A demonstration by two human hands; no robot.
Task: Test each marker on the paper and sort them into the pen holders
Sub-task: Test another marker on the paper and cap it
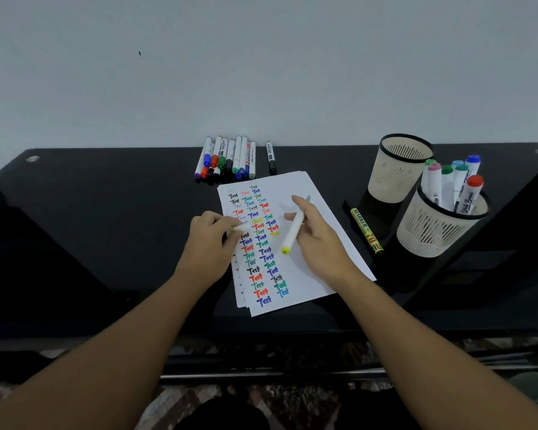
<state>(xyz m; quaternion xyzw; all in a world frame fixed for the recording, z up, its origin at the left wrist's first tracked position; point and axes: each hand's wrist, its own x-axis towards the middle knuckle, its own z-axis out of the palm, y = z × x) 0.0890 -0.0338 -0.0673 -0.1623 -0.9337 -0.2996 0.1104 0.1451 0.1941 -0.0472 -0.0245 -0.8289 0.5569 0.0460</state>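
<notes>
A white sheet of paper (311, 268), covered with coloured "Test" marks, lies on the black table. My right hand (319, 240) holds a white marker with a yellow end (292, 232) slanted above the paper. At the paper's left edge, my left hand (210, 243) pinches a small white cap (241, 228). A row of several markers (227, 159) lies at the back. The near pen holder (432, 231) contains several markers; the far pen holder (398, 169) looks empty.
A single black marker (271, 158) lies apart from the row. A yellow-green marker (366, 231) rests on the table between the paper and the holders. The table's front edge (261, 328) runs just below the paper. A wall stands behind.
</notes>
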